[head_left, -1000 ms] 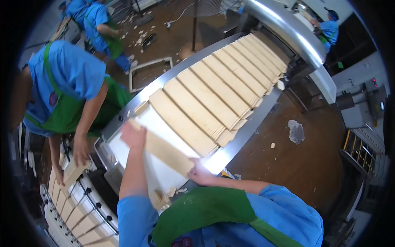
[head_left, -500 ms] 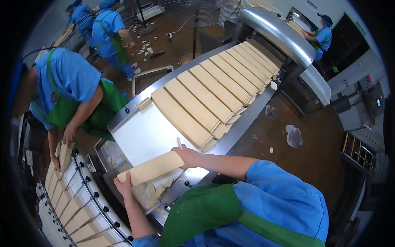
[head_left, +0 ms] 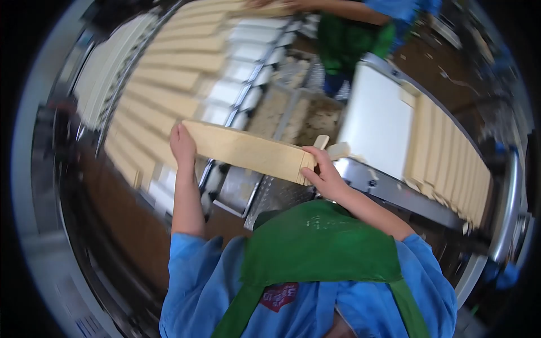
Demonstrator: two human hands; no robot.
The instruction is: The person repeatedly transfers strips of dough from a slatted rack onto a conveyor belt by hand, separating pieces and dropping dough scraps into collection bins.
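A long flat stack of pale dough strips (head_left: 245,149) spans the space between my two hands. My left hand (head_left: 183,145) is closed round its left end. At the right end my right hand (head_left: 326,172) grips it, thumb in front, with a small dough piece (head_left: 321,142) sticking up by the fingers. Beyond the left end lie many dough strips in rows (head_left: 160,98) on a slatted conveyor, blurred. To the right, overlapping dough sheets (head_left: 445,152) rest on a white belt (head_left: 375,118).
Trays with dough scraps (head_left: 318,121) stand between the two conveyors. At the top, a co-worker in a green apron (head_left: 349,42) reaches over the slatted conveyor. A metal edge (head_left: 394,194) borders the white belt. A perforated metal surface (head_left: 279,197) lies below the held strips.
The view has turned left towards the slatted conveyor. My hands have carried the dough strips away from the white belt, to the space between the conveyors, still holding both ends.
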